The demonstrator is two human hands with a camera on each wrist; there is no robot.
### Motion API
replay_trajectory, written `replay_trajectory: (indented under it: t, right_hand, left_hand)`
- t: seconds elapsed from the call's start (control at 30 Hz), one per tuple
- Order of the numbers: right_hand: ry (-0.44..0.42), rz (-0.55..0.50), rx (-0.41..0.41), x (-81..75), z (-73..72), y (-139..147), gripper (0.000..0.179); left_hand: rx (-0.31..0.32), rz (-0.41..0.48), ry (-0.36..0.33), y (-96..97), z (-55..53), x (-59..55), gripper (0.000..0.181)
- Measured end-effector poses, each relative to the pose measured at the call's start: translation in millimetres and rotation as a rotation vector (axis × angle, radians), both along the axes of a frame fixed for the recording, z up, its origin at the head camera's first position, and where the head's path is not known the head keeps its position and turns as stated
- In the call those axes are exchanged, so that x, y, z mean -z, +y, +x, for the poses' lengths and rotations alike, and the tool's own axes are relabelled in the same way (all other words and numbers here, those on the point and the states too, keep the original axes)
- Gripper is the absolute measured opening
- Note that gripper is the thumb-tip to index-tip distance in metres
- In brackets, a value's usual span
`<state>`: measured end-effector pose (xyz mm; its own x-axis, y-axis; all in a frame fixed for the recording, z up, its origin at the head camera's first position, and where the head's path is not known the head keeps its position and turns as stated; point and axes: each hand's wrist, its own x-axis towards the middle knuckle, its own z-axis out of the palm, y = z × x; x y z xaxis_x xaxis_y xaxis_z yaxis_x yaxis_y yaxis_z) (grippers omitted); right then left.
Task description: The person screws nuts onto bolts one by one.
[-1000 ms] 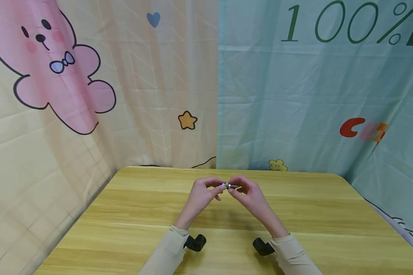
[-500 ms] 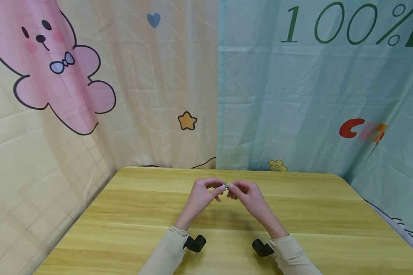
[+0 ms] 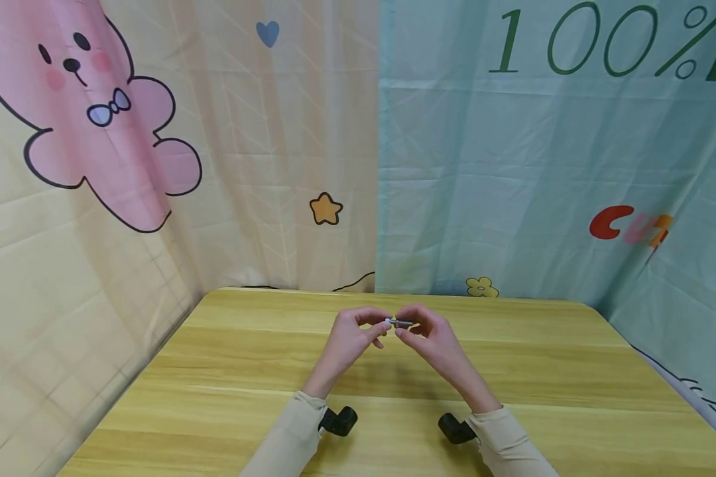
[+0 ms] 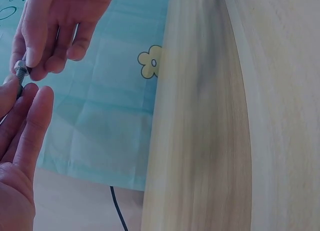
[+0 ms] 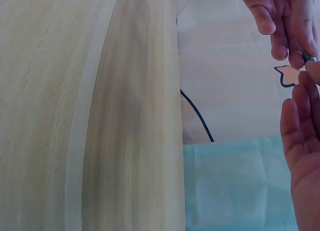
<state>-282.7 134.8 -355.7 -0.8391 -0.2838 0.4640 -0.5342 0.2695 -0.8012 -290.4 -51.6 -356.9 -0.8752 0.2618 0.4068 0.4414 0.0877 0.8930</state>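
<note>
A small metal bolt (image 3: 404, 323) lies roughly level between the two hands, above the table, in the head view. My left hand (image 3: 347, 341) pinches one end of it with thumb and fingers. From the other side, my right hand (image 3: 434, 336) has thumb and index finger at the nut (image 4: 21, 67) on the bolt's thread. The threaded part shows between the hands in the left wrist view, while the left fingers partly hide the end they hold. In the right wrist view only a bit of dark metal shows between the fingertips.
The wooden table (image 3: 244, 371) spreads under both forearms. Black wrist cameras (image 3: 339, 421) sit at the cuffs. Printed curtains (image 3: 489, 172) hang behind the table's far edge and along both sides.
Half a second ago the right fingers were rolled forward and covered most of the bolt; now they are turned back and its far end shows again. The left hand keeps its place.
</note>
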Motion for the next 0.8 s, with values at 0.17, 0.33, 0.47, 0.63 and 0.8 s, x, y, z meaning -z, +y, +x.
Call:
replay_trajectory:
  t: [0.17,0.33,0.47,0.63,0.8]
  right_hand:
    - [-0.038,-0.001,0.012,-0.6,1.1,-0.8,0.018]
    - [-0.075,0.004,0.025,1.7,0.0,-1.3,0.014]
    - [-0.117,0.003,0.035,15.1,-11.5,1.8,0.018]
    - [-0.142,-0.02,0.059,28.1,-23.8,5.4,0.028]
    - [-0.077,-0.038,0.036,30.7,-27.3,8.0,0.028]
  left_hand:
    - [0.001,-0.005,-0.001,0.0,0.2,-0.1,0.012]
    - [0.004,-0.01,0.003,-0.4,0.9,-0.3,0.012]
    - [0.019,-0.016,-0.002,-0.2,1.7,-0.2,0.011]
    - [0.028,-0.009,0.003,0.8,1.1,0.0,0.012]
    - [0.02,-0.008,0.008,0.9,0.8,-0.7,0.012]
